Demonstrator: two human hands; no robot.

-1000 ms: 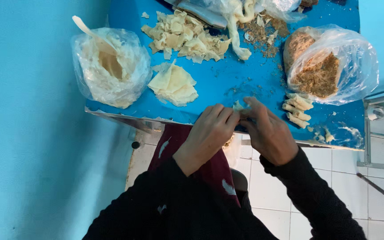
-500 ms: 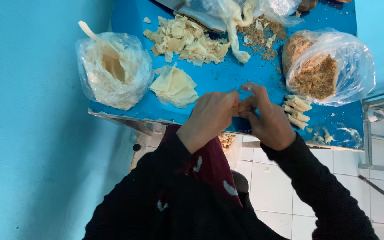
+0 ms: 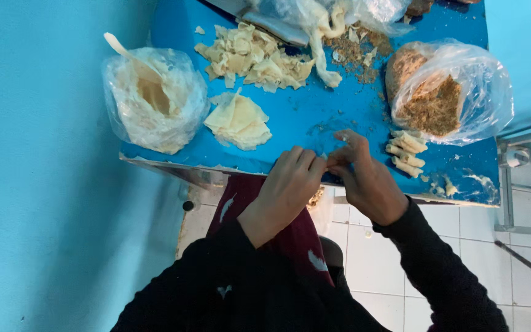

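Where fingertips meet, left hand (image 3: 287, 184), right hand (image 3: 364, 178), pinching small pale piece (image 3: 325, 158), blue table (image 3: 339, 117) edge.

Bright, even light; slightly soft focus

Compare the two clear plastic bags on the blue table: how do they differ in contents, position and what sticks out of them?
The left bag holds a pale, cream-coloured mass; the right bag holds brown, crumbly filling. A pale utensil handle pokes out of the left bag; nothing sticks out of the right bag. The left bag sits beside a stack of thin wrappers; the right bag sits beside finished rolls. Both are clear, open and rest on the blue table.
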